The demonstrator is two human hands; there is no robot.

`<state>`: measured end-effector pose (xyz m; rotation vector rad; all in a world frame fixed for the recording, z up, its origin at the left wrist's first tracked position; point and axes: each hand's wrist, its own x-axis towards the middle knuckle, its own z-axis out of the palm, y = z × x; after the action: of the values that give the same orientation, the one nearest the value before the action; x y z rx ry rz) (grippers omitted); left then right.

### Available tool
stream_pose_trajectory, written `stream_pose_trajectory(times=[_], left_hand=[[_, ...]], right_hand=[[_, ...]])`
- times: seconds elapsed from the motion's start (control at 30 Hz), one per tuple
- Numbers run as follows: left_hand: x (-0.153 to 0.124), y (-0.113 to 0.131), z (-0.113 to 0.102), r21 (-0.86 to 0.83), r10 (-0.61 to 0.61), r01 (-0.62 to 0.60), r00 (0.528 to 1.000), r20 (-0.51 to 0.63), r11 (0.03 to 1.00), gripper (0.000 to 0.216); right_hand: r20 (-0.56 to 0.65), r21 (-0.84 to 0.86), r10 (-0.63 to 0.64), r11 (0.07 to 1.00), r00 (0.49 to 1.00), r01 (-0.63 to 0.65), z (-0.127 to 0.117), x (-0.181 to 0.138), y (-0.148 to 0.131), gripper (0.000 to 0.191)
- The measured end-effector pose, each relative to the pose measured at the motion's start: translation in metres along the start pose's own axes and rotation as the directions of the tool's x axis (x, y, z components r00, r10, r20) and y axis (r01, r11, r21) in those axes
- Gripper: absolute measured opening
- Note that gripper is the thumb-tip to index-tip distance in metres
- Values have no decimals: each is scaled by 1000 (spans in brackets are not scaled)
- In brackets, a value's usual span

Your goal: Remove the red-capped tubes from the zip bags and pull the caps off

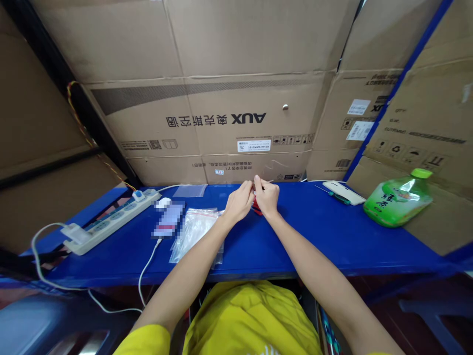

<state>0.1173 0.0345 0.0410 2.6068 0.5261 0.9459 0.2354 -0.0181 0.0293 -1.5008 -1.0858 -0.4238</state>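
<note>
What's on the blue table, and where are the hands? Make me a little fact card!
Table: blue
Left hand: curled, close to the right hand
Between hands: red thing; grip unclear
Left side: clear bags, phone, power strip
Right side: green bottle, green tool, white thing
Behind: cardboard

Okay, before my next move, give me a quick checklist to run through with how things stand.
1. Left hand and right hand both in view: ok.
2. Which hand grips the red item: cannot tell; fingers hide much of it.
3. Clear bags unobstructed from above: not ok; the left forearm crosses over part.
4. Green bottle capped: ok.
5. White plug in power strip: ok.
</note>
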Motion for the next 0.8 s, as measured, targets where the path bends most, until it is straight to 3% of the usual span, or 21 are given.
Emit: stream_pose_trajectory(times=[0.23, 0.4, 0.6, 0.8], left_hand=[[3, -8, 5, -250, 105, -100, 995, 4, 963, 45], [6, -8, 5, -331, 126, -122, 992, -10, 936, 43], [5, -9, 6, -279, 103, -111, 994, -44, 954, 33], [0, -8, 5, -157, 49, -51, 999, -19, 986, 19]], right_hand=[[82, -50, -227, 972, 970, 231, -4, 2, 11, 60], [68, -103, -261, 958, 963, 267, -1, 0, 10, 59], [53, -93, -153, 983, 987, 158, 1, 0, 4, 62], [-1, 27, 53, 998, 999, -53, -3, 5, 1, 63]])
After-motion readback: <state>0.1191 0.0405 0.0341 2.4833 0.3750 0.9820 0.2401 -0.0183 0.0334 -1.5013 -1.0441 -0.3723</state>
